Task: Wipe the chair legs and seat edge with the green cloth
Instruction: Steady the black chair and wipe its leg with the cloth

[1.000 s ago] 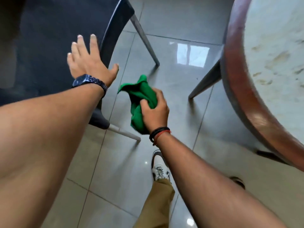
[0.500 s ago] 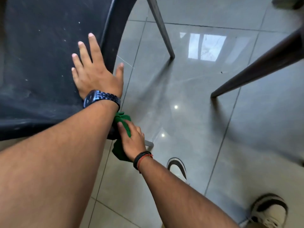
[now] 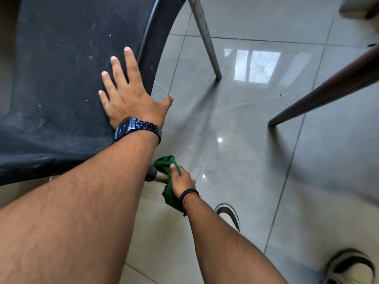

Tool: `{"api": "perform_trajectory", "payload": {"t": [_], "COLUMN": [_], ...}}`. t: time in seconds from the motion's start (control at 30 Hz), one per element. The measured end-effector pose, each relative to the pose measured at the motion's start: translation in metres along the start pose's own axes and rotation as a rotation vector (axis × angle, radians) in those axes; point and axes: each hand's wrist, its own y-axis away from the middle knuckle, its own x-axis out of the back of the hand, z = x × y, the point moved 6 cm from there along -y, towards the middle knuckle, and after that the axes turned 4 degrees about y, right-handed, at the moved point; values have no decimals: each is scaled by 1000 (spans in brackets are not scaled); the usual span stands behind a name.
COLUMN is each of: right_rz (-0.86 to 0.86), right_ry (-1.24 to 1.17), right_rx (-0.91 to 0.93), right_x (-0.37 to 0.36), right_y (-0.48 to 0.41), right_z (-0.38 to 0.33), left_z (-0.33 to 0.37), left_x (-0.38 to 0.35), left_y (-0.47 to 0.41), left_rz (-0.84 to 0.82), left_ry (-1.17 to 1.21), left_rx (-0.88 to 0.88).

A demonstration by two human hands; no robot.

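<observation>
Since half a second ago the right hand (image 3: pixel 180 181) has slid the green cloth (image 3: pixel 168 182) a little way down the near chair leg (image 3: pixel 156 175), baring a short metal stretch of it between the cloth and the left forearm, and the left thumb has spread wider off the seat's side. One cloth is in view: it is bunched around that leg just below the front corner of the seat, one fold poking up past the thumb and a tail hanging under the wrist. The right fingers are closed around cloth and leg together, thumb laid on top. Two bands, one black and one reddish, circle that wrist (image 3: pixel 189 194).

Above it the left hand (image 3: pixel 127 97) lies flat on the dark, dusty chair seat (image 3: pixel 61 78), fingers straight and splayed, gripping nothing, with the thumb reaching out past the seat edge (image 3: pixel 152 48) over the floor. A blue metal watch (image 3: pixel 136 129) sits on that wrist; nothing on its dial can be read.

Two chair legs show in all: the wrapped one and a far grey leg (image 3: pixel 205 37) slanting down to the floor. A third, darker leg (image 3: pixel 324 91) comes in from the right; what it belongs to is out of view. Grey glossy tiles (image 3: pixel 246 160) reflect a window. Two white-and-black shoes are visible, one (image 3: pixel 228 215) beside the right forearm, the other (image 3: pixel 350 267) at the lower right corner. No writing or brand mark can be read anywhere.
</observation>
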Motion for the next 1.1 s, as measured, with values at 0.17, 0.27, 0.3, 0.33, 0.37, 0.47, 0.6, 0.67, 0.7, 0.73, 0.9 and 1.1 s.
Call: {"api": "perform_trajectory", "payload": {"t": [0.17,0.27,0.3,0.33,0.37,0.47,0.6,0.67,0.7,0.73,0.9,1.1], "right_rz": [98,76,62,45,28,60,107,81,70,51,93,140], "right_ry": [-345,-370,-353,-326,-296,-328,-480,-431,-389,-339,-198,-349], "right_rx": [217,238,189,124,68,162,361,269,184,81,87,313], "right_x": [-16,-18,-16,-14,-12,-12,-23,-19,-14,-9,-10,-23], "right_y": [20,31,24,16,9,14,46,36,25,15,7,39], "right_z": [-23,-11,-5,-1,1,-18,-22,-11,-6,0,-19,-21], "left_z": [1,-1,-1,-1,-1,-1,0,-1,-1,-1,-1,-4], "left_x": [1,1,2,2,2,3,2,3,3,3,3,3], "left_y": [0,0,0,0,0,0,-1,0,-1,0,1,0], "left_rz": [1,4,7,6,2,7,15,12,11,10,33,46], "left_ry": [5,1,1,4,6,-1,2,3,5,8,3,3], "left_rx": [-8,-11,-16,-22,-24,-19,-23,-24,-29,-31,-33,-39]}}
